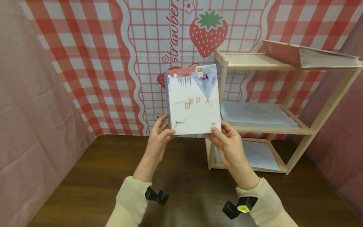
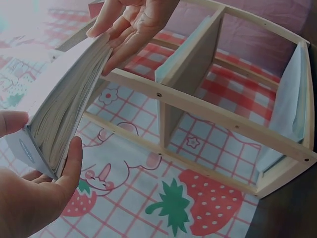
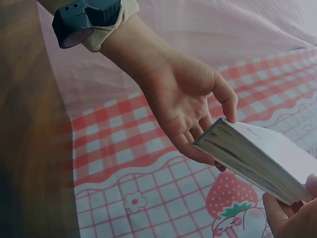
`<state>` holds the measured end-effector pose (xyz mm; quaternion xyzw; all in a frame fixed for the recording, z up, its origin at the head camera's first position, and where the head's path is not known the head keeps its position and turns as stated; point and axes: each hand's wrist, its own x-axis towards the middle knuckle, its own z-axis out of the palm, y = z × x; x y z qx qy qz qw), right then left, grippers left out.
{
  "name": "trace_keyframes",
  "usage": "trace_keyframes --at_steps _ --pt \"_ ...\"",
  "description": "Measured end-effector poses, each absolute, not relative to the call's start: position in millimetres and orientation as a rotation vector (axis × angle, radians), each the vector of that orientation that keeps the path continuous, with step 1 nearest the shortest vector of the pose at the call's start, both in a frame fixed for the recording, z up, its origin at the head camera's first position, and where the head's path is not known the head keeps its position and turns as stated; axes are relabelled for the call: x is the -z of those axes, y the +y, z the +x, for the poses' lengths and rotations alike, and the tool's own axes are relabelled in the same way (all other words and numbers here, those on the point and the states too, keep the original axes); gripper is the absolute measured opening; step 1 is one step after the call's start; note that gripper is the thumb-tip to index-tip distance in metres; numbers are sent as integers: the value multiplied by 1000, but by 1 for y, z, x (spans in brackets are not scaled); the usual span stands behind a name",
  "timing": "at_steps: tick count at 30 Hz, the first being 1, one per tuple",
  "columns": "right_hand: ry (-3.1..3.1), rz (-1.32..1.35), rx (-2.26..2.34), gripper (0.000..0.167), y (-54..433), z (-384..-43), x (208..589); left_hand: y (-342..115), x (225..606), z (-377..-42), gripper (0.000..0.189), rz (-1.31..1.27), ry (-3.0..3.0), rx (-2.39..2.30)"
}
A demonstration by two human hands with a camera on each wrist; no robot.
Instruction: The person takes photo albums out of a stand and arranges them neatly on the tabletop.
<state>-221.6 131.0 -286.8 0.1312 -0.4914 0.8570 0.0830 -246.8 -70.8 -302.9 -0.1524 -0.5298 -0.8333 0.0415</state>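
A thick white book (image 1: 195,110) with a blue and red drawing along its top is held up in front of the person, cover facing the head camera. At its lower left corner the left hand (image 1: 159,138) grips it, thumb on the cover and fingers behind. The right hand (image 1: 228,145) holds the lower right corner in the same way. In the left wrist view the page edges of the book (image 2: 69,99) show, slightly fanned between the covers. The right wrist view shows the left hand's (image 3: 190,99) thumb on top of the book (image 3: 257,158) and its fingers underneath.
To the right stands a pale wooden shelf rack (image 1: 309,130). A large red-covered book (image 1: 283,53) lies on its top. Pale blue sheets or books lie on the middle shelf (image 1: 258,115) and bottom shelf (image 1: 258,154). A strawberry-print checked cloth (image 1: 107,63) hangs behind the brown table (image 1: 187,186).
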Motion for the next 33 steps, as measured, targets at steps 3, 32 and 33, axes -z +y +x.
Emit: trace_keyframes --at_steps 3,32,33 --pt "-1469 368 -2572 23 130 -223 291 -71 307 -248 67 -457 -1607 2558" --pt "-1481 261 -2663 24 126 -224 330 -68 344 -246 66 -365 -1523 2623" --pt "-1477 255 -2666 24 126 -224 331 -68 345 -246 66 -365 -1523 2625"
